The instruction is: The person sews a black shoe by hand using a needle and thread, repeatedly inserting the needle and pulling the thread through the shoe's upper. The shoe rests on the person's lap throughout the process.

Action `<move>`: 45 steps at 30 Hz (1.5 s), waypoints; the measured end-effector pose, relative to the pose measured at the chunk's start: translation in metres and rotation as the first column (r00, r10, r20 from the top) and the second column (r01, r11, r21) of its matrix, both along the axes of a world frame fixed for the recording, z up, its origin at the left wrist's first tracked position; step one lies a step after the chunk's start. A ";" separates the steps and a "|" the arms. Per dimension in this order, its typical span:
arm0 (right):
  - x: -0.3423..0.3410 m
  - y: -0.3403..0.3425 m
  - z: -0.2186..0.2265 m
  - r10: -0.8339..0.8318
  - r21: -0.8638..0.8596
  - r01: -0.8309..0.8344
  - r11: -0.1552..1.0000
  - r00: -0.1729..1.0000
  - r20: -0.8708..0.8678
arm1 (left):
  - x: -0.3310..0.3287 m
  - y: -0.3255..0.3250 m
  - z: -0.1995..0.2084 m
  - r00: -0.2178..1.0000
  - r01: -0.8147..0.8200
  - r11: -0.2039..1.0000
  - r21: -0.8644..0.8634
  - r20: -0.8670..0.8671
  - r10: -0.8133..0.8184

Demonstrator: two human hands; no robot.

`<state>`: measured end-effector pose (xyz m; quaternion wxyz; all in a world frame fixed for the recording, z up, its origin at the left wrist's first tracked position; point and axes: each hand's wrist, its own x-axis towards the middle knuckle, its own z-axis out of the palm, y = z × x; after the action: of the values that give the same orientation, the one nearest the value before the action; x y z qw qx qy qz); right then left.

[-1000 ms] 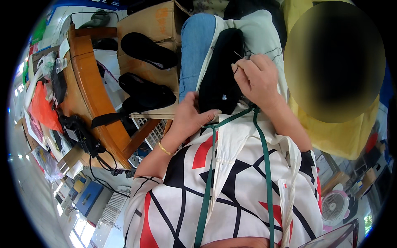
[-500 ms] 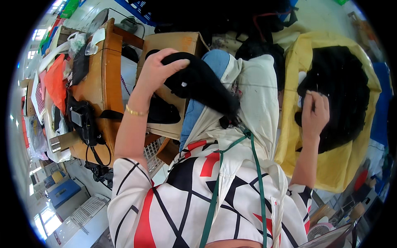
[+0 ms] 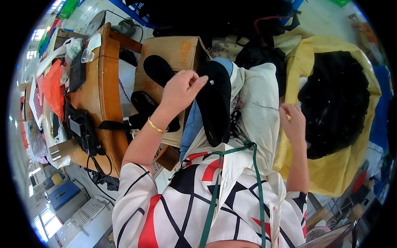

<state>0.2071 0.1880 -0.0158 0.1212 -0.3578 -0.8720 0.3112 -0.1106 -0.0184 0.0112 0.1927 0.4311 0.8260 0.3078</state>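
My left hand point(image 3: 182, 91), with a gold bangle at its wrist, is closed at the upper edge of a black shoe-shaped piece point(image 3: 213, 109). That piece lies lengthwise over my lap, its flat sole-shaped face up, a small pale spot near its far end. My right hand point(image 3: 294, 124) is pinched beside my right thigh, near the yellow sack. A thin dark thread point(image 3: 262, 107) runs across the light cloth on my thigh toward its fingertips. Left of my left hand, a similar black piece point(image 3: 156, 68) and a black shoe point(image 3: 142, 103) lie at the cardboard box.
A yellow sack point(image 3: 326, 177) full of black items point(image 3: 335, 103) stands at my right. The cardboard box point(image 3: 182, 47) is ahead on the left, beside a wooden table point(image 3: 111, 82) with a black bag point(image 3: 80, 122). A blue crate point(image 3: 138, 14) and a dark heap are beyond.
The black shoe-shaped piece has swung from a slant to lengthwise, and my left hand has moved right with it. My right hand has come away from the sack's contents, leftward and toward me.
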 end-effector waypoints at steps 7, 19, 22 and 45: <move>-0.135 -0.038 0.017 0.125 -0.194 -0.194 0.962 0.939 -0.322 | 0.008 0.006 -0.010 0.927 -0.035 0.996 0.083 0.375 0.001; -0.157 -0.055 0.001 0.319 -0.218 -0.378 0.900 0.911 -0.263 | 0.014 0.001 -0.033 0.984 0.177 0.918 0.356 -0.049 -0.171; -0.157 -0.058 -0.003 0.245 -0.305 -0.329 0.894 0.928 -0.282 | 0.013 0.002 -0.033 0.984 0.177 0.910 0.374 -0.041 -0.175; -0.155 -0.054 0.020 -0.096 -0.194 -0.018 0.981 0.822 -0.561 | 0.027 0.013 -0.006 0.925 0.201 0.973 0.114 -0.350 -0.150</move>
<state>0.0523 0.1338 0.0045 0.3463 -0.2766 -0.7551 0.4831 -0.0834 -0.0050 0.0055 0.0419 0.5629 0.7797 0.2708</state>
